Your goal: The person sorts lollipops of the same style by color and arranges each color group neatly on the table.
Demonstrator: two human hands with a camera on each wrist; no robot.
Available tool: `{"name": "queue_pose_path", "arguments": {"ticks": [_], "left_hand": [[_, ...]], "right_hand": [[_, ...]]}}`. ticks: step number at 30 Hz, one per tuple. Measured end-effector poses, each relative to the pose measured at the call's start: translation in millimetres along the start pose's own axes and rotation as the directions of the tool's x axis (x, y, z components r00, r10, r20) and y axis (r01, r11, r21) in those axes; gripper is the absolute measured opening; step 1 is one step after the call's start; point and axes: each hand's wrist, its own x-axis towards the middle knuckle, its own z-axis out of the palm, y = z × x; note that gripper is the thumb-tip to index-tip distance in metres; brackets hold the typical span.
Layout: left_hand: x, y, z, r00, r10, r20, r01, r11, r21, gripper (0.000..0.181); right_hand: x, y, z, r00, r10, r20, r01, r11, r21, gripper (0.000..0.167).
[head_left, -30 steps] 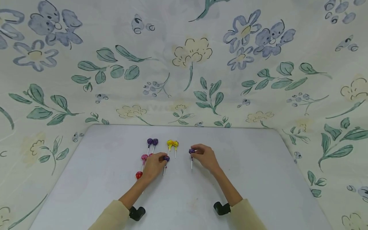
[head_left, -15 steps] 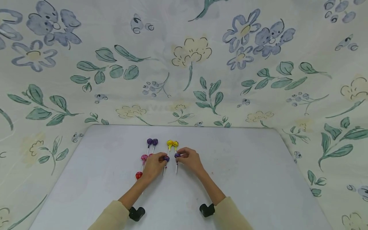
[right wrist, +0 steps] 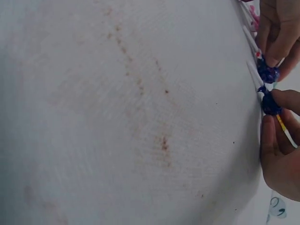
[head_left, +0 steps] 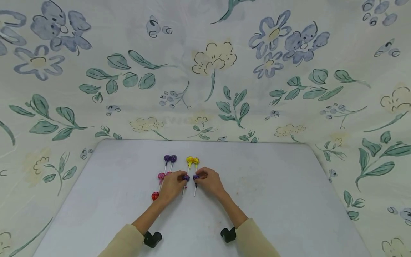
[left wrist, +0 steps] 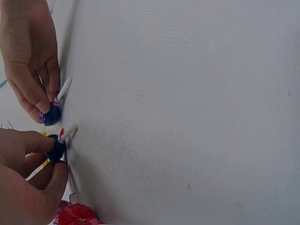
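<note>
My left hand (head_left: 172, 185) pinches the wrapped head of a purple lollipop (head_left: 186, 177), its white stick pointing toward me. Close to its right, my right hand (head_left: 210, 181) pinches a second purple lollipop (head_left: 196, 176) by the head. In the left wrist view the two dark wrapped heads, one lollipop (left wrist: 56, 149) in the left fingers and the other (left wrist: 50, 115) in the right, sit side by side with a small gap. Just behind them lie two yellow lollipops (head_left: 190, 160), their sticks partly covered by the hands.
Two more purple lollipops (head_left: 167, 158) lie at the back left of the white table (head_left: 273, 192). Pink lollipops (head_left: 161, 176) and a red lollipop (head_left: 155, 195) are beside my left hand and forearm, partly hidden. A floral cloth (head_left: 179, 107) rises behind the table.
My right hand has moved left and slightly toward me with its purple lollipop, coming beside the one in my left hand. The left hand has stayed in place.
</note>
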Motion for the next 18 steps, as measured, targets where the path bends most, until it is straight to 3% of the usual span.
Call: {"name": "queue_pose_path", "arguments": {"ticks": [18], "left_hand": [[-0.7,0.0,1.3,1.0,0.017,0.014,-0.017,0.999,-0.039,0.029]], "right_hand": [[2.5,4.4,2.1,1.0,-0.024,0.015,0.025,1.0,-0.01,0.02]]}}
